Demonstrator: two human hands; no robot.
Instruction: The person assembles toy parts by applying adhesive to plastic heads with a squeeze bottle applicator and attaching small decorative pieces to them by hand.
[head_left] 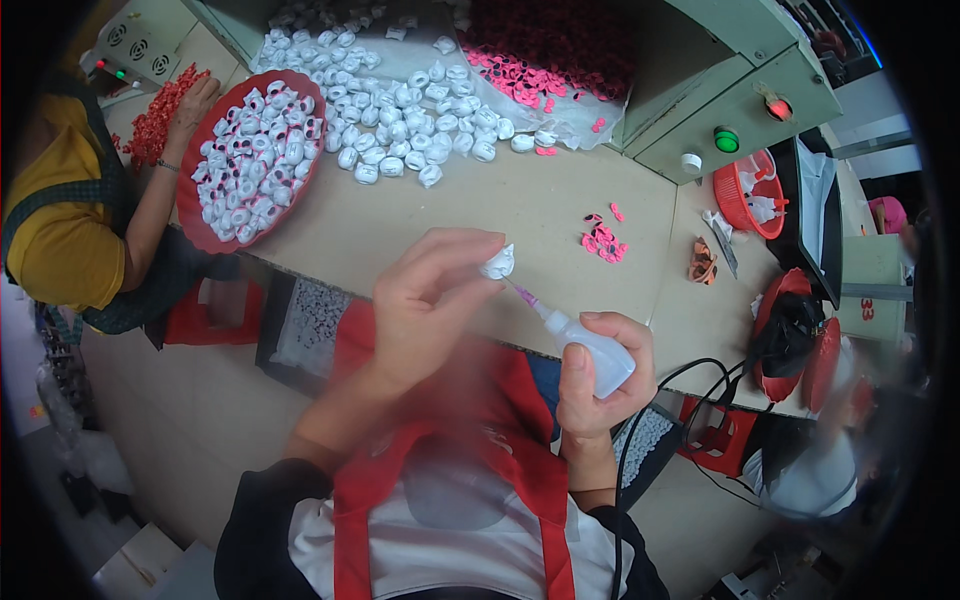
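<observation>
Workbench [560, 215] of pale beige fills the middle, and on its far part lies a big loose heap of small white pieces [400, 110], with a heap of pink pieces [545, 60] on clear plastic just beside it. At the left edge a round red tray [190, 215] holds many of the same white pieces with dark and pink spots, and the hand of another person [190, 105] rests at its upper rim. To the right a small red basket [735, 195] holds a few white and red items, hard to make out. A little group of pink pieces [603, 240] lies alone on the bench. The left hand [425, 305], a bit blurred, pinches one small white piece [498, 263] between the fingertips above the near bench edge. The right hand [600, 375] is clenched around a small clear squeeze bottle [597, 355]; its thin purple nozzle [525, 294] points up and touches the white piece. Green and red round buttons sit on the grey-green machine [740, 100] at the upper right.
</observation>
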